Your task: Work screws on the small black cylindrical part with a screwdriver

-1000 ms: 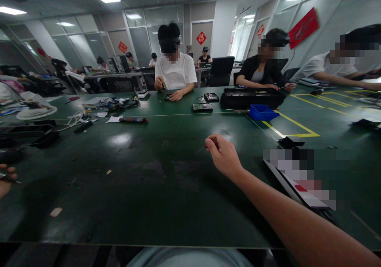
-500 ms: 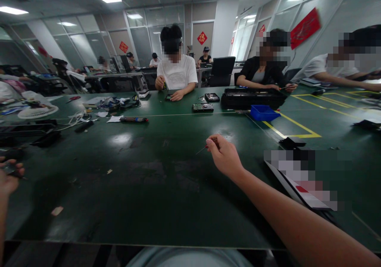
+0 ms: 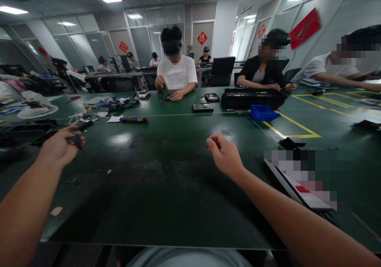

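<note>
My right hand (image 3: 224, 151) is closed round a small screwdriver (image 3: 202, 150) whose thin shaft points left and down above the green table (image 3: 166, 215). Most of its reddish handle is hidden by the fingers. My left hand (image 3: 61, 146) is raised over the table's left side, fingers curled round a small dark grey object (image 3: 76, 140) with a narrow end. Its kind cannot be made out. Just beyond that hand lies a black strip-like piece (image 3: 85, 125). The two hands are well apart.
A dark cylindrical tool (image 3: 133, 119), hard drives (image 3: 203, 107), a blue bin (image 3: 263, 113) and a long black casing (image 3: 253, 99) lie farther back. Cables (image 3: 110, 103) are heaped at back left, a blurred booklet (image 3: 309, 195) at right. Co-workers sit across the table.
My left hand has come in from the left edge, up and rightward, carrying the dark grey object. My right hand and the screwdriver have stayed nearly still.
</note>
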`<move>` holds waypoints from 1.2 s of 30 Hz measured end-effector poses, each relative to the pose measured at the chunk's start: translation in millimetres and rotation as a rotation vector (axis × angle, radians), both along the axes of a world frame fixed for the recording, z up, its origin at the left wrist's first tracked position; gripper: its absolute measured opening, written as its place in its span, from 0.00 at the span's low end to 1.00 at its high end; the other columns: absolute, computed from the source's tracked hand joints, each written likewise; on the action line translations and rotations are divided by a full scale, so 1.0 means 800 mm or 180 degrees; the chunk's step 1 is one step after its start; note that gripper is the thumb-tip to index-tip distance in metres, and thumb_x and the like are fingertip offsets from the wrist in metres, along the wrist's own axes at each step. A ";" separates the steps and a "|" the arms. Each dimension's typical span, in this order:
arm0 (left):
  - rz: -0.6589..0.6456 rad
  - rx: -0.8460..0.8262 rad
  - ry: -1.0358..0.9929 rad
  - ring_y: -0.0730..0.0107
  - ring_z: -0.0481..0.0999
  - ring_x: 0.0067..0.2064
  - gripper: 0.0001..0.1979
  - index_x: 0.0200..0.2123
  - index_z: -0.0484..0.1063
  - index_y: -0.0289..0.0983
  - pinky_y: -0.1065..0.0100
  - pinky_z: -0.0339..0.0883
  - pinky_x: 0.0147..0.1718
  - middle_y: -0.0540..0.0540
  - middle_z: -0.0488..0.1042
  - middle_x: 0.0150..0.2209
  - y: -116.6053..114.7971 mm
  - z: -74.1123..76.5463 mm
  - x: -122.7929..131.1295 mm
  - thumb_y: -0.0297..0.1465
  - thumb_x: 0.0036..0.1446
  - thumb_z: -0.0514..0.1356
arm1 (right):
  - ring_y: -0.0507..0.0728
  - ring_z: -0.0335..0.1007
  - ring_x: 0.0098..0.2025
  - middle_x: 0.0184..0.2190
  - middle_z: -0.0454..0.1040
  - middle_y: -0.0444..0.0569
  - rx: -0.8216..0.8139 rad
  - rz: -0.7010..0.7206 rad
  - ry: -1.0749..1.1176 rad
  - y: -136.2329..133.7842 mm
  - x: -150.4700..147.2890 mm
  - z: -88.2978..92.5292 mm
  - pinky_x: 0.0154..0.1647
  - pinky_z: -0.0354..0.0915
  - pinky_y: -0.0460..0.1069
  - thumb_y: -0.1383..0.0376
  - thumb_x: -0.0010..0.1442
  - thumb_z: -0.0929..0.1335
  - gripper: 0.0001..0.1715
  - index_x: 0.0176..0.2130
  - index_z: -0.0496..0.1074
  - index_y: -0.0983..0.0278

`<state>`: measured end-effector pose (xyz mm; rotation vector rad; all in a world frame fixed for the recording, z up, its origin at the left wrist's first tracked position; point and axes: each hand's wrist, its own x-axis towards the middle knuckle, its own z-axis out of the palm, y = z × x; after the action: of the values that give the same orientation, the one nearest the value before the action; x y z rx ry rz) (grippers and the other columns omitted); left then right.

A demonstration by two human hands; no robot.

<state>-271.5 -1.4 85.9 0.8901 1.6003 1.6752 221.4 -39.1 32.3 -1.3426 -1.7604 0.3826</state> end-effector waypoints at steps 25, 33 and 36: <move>-0.3468 -0.0152 0.1342 0.65 0.70 0.41 0.26 0.52 0.67 0.36 0.65 0.63 0.42 0.46 0.71 0.39 -0.041 -0.066 0.374 0.23 0.46 0.56 | 0.58 0.74 0.33 0.31 0.77 0.49 0.0147 -0.0074 0.0004 -0.001 0.002 -0.002 0.35 0.63 0.52 0.57 0.68 0.61 0.14 0.40 0.71 0.62; -0.3420 0.0163 0.2914 0.61 0.72 0.49 0.18 0.51 0.70 0.38 0.60 0.66 0.50 0.43 0.73 0.48 -0.039 -0.100 0.360 0.20 0.58 0.54 | 0.57 0.72 0.32 0.32 0.76 0.48 0.0120 0.0001 -0.0118 -0.001 0.001 0.000 0.34 0.63 0.51 0.58 0.67 0.62 0.12 0.41 0.70 0.63; -0.3361 0.0330 0.3141 0.59 0.72 0.51 0.17 0.49 0.73 0.39 0.58 0.65 0.54 0.44 0.73 0.49 -0.028 -0.103 0.351 0.21 0.58 0.59 | 0.57 0.72 0.32 0.31 0.77 0.48 0.0079 -0.0006 -0.0209 -0.002 0.001 0.001 0.34 0.62 0.51 0.59 0.67 0.62 0.12 0.40 0.71 0.63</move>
<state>9.4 -23.5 3.6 2.3090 1.1078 0.5352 222.2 -40.3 33.4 -1.3529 -1.8120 0.3178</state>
